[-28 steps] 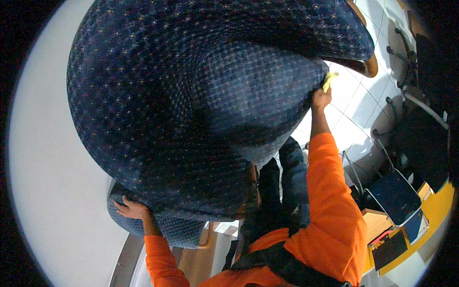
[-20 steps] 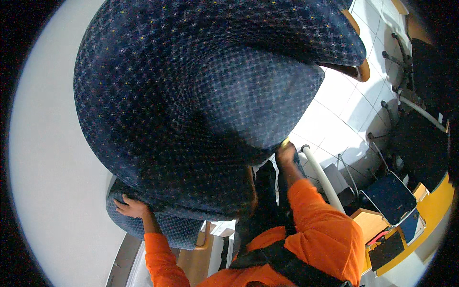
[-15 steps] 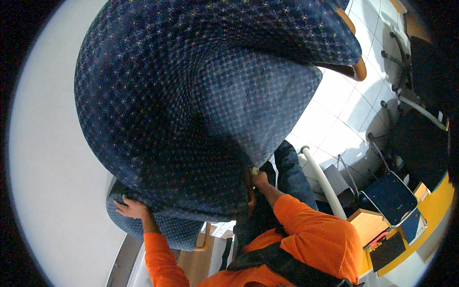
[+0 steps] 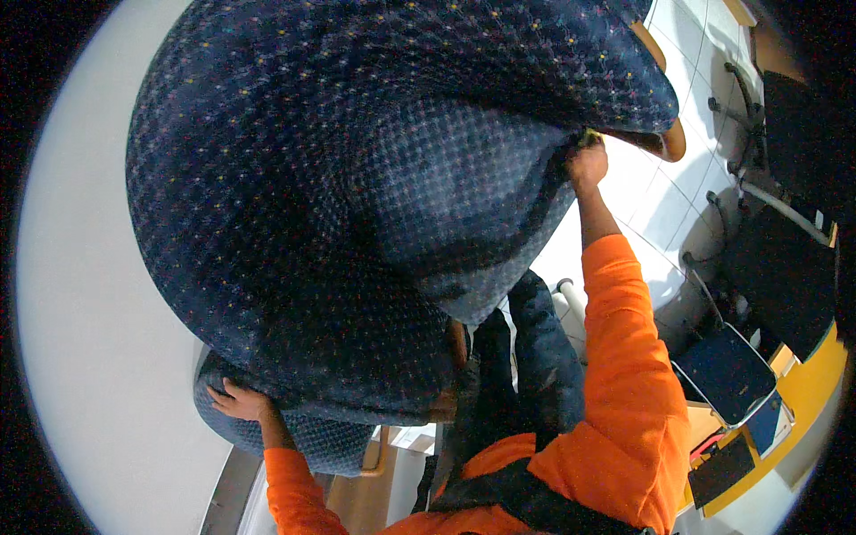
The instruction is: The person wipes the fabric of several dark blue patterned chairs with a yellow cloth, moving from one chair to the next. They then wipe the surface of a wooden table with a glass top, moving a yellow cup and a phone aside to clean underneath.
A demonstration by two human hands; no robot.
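A large armchair or sofa [image 4: 267,232] in dark blue patterned cloth fills the middle. Its paler seat cushion [image 4: 446,169] reaches out to the right. At the cushion's far right corner, my right hand [image 4: 588,165] is closed around a small yellowish thing [image 4: 590,138]; its kind is mostly hidden by the fingers. My left hand [image 4: 239,401] lies with fingers spread on blue patterned upholstery at the lower left, beside a second, similar seat [image 4: 312,437].
Wooden armrest ends [image 4: 673,140] show at the upper right. Beyond lie a white tiled floor [image 4: 655,192], black chairs [image 4: 731,370] and a yellow-edged desk [image 4: 816,392]. A pale wall [image 4: 80,267] runs along the left. My legs [image 4: 548,343] stand close to the seat.
My right hand has moved from the cushion's near corner up and right to its far corner, carrying the small yellowish thing. My left hand has barely shifted.
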